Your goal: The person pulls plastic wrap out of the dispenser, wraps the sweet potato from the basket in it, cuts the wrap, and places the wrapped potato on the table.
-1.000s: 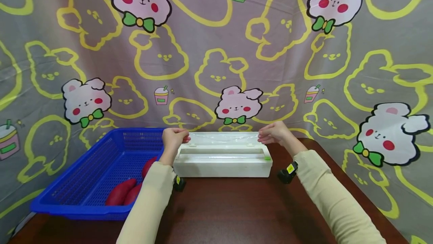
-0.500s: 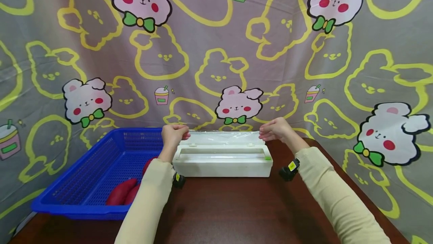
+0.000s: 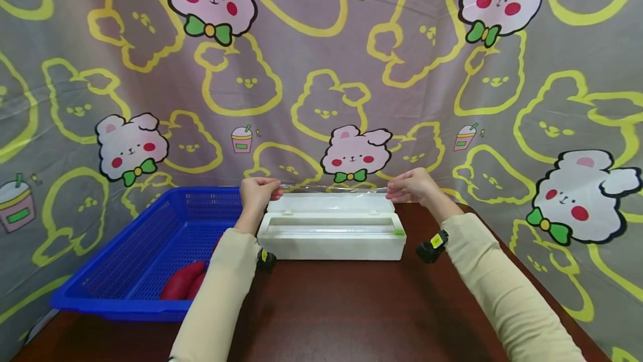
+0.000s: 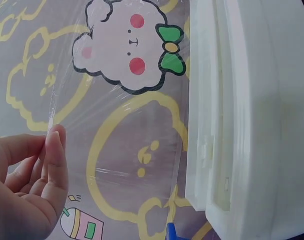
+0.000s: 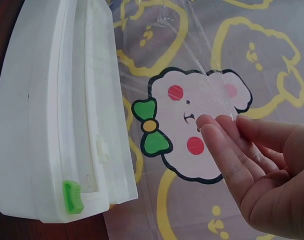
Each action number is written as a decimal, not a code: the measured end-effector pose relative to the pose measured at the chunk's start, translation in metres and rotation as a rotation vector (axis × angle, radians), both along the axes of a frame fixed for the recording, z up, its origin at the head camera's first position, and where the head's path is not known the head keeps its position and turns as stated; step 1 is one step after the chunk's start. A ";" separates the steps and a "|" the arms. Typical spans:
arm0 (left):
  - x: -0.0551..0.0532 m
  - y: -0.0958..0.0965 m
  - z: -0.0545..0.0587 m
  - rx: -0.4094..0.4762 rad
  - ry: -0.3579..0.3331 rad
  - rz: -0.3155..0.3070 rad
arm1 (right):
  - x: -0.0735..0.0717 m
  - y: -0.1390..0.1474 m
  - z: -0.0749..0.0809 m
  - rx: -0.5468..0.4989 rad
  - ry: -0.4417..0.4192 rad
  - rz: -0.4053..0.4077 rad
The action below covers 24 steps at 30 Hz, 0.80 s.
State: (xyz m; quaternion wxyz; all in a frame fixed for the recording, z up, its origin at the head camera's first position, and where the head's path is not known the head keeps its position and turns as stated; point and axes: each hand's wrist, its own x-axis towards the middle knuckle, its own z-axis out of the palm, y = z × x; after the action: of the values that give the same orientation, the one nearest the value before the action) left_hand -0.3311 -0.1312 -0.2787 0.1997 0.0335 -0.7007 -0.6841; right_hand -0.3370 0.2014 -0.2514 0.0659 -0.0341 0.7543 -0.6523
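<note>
A clear sheet of plastic wrap (image 3: 331,188) stretches between both hands above a white wrap dispenser box (image 3: 331,249), whose lid (image 3: 331,202) stands open at the back. My left hand (image 3: 258,197) pinches one corner of the film between thumb and fingers; the left wrist view shows creases fanning out from the pinch in the film (image 4: 106,107). On the other side my right hand (image 3: 414,188) pinches the opposite corner, thumb against fingertips in the right wrist view. A green slider (image 5: 72,197) sits at the box's right end. The film runs down toward the box.
A blue plastic basket (image 3: 120,307) stands on the left, beside the box, with several red sweet potatoes (image 3: 182,281) in it, partly hidden by the left sleeve. The brown table (image 3: 341,306) extends in front of the box. A patterned curtain (image 3: 321,44) hangs close behind.
Both hands have risen slightly, drawing the film's edge from in front of the lid to above it. The box and basket stay in place.
</note>
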 end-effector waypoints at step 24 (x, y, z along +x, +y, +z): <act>-0.002 -0.007 0.019 -0.051 -0.018 -0.014 | 0.000 -0.004 0.012 0.020 0.073 -0.042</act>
State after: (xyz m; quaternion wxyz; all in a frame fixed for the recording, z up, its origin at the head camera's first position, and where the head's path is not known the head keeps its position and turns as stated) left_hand -0.3333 -0.1381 -0.2598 0.1896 0.0297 -0.7197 -0.6672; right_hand -0.3371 0.1972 -0.2389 0.0247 -0.0413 0.7633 -0.6442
